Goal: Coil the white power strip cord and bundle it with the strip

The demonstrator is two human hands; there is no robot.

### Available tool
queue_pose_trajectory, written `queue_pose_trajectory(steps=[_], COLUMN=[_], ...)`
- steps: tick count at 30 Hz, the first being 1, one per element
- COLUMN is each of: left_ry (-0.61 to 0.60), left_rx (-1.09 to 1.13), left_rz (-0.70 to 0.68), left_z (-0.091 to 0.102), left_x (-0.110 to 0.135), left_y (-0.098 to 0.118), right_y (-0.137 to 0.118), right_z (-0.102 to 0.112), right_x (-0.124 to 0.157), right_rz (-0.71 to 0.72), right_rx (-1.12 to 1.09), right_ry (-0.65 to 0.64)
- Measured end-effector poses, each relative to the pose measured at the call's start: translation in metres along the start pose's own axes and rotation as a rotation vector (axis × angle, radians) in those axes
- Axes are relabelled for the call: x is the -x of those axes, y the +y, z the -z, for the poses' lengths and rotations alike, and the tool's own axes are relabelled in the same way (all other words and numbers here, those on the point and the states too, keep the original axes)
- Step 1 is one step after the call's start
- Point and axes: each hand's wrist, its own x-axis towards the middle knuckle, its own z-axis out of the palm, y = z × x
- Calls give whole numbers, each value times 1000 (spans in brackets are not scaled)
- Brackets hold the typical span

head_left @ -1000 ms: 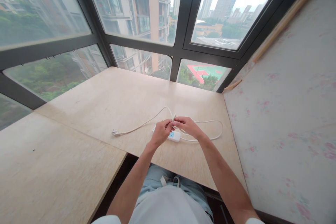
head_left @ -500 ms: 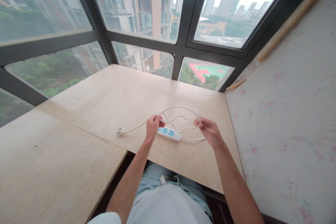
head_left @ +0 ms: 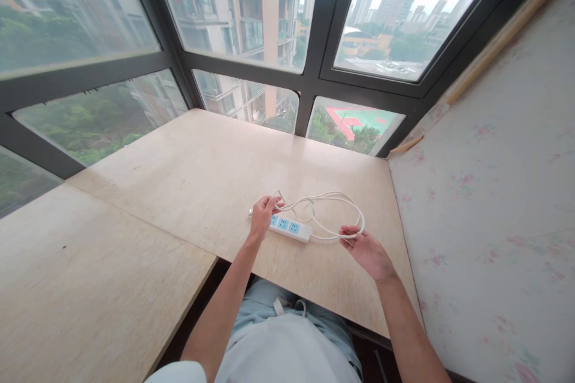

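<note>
A white power strip [head_left: 302, 233] with blue socket faces lies on the beige stone sill near its front edge. Its white power cord [head_left: 335, 194] spreads in loops behind and to the right of it. My left hand [head_left: 263, 218] is closed, pinching the cord just over the strip's left end, which it partly hides. A bit of the plug [head_left: 250, 212] peeks out left of that hand. At the right end of the loops, my right hand [head_left: 369, 254] has the cord between thumb and fingers, palm turned partly up.
The stone sill [head_left: 179, 173] runs back to dark window frames [head_left: 251, 66]. A wall [head_left: 485, 221] with flowered paper rises close on the right. A second slab [head_left: 90, 263] extends at the left, beside a dark gap at my legs.
My right hand has moved right and toward me, stretching the cord loops to the right. The plug has been drawn rightward to my left hand, which stays almost in place.
</note>
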Motion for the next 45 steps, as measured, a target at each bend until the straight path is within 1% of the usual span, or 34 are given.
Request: queue_pose_trajectory(steps=[2, 3, 4, 5, 6, 7, 8, 9, 11, 13, 14, 15, 16, 17, 18, 20, 22, 24, 27, 29, 31, 33, 34, 35, 37, 41, 45], left_ry=[-17, -26, -36, -50, -67, -86, -104, -118, -135, -141, -142, -143, -145, -147, -148, -147, -129, -89, -2, 53, 94, 104, 94, 78, 57, 112, 135], left_rx=[-43, -60, -73, -86, -99, -111, -121, -128, -143, -170, -189, -213, -242, -271, -297, -331, -322, -282, -201, -152, -106, -74, -66, -62, -51, 2, 19], left_rz=[-12, -19, -27, -38, -50, -63, -76, -88, -106, -120, -130, -143, -159, -176, -193, -211, -198, -163, -106, -69, -39, -23, -20, -19, -24, -18, -11], left_z=[1, 1, 1, 2, 3, 4, 5, 6, 9, 12, 14, 16, 18, 21, 23, 28, 31, 34, 35, 35, 35, 34, 33, 31, 27, 18, 19], left_x=[1, 2, 3, 4, 5, 6, 8, 9, 11, 12, 13, 13, 14, 14, 15, 17, 19, 22, 24, 25, 26, 26, 27, 28, 29, 30, 29], left_y=[-2, -2, -3, -3, -4, -4, -5, -5, -7, -9, -10, -11, -13, -15, -17, -22, -26, -29, -33, -35, -37, -39, -39, -38, -36, -31, -30], right_y=[3, 4, 3, 2, -1, -5, -10, -14, -23, -26, -26, -24, -21, -17, -13, -5, -1, -3, -15, -26, -36, -43, -45, -46, -43, -29, -21], right_z=[14, 20, 24, 26, 25, 21, 13, 2, -30, -68, -87, -104, -119, -133, -143, -157, -162, -161, -151, -138, -122, -105, -95, -87, -70, -45, -30], right_x=[0, -1, -4, -7, -11, -16, -21, -28, -45, -67, -80, -93, -106, -120, -131, -150, -160, -161, -153, -146, -140, -136, -134, -132, -127, -116, -104], right_rz=[-135, -172, -174, -136, -60, 43, 163, 290, 481, 577, 574, 520, 410, 258, 186, 81, 67, 100, 189, 284, 437, 576, 615, 629, 621, 547, 499], right_rx=[116, 220, 349, 494, 640, 772, 883, 968, 1117, 1299, 1423, 1579, 1756, 1924, 1973, 2049, 2079, 2099, 2096, 2034, 1820, 1477, 1309, 1174, 985, 701, 161], right_ry=[99, 185, 296, 416, 522, 589, 606, 561, 378, 125, 9, -101, -213, -318, -365, -421, -433, -440, -453, -441, -380, -264, -197, -134, -28, 95, 229])
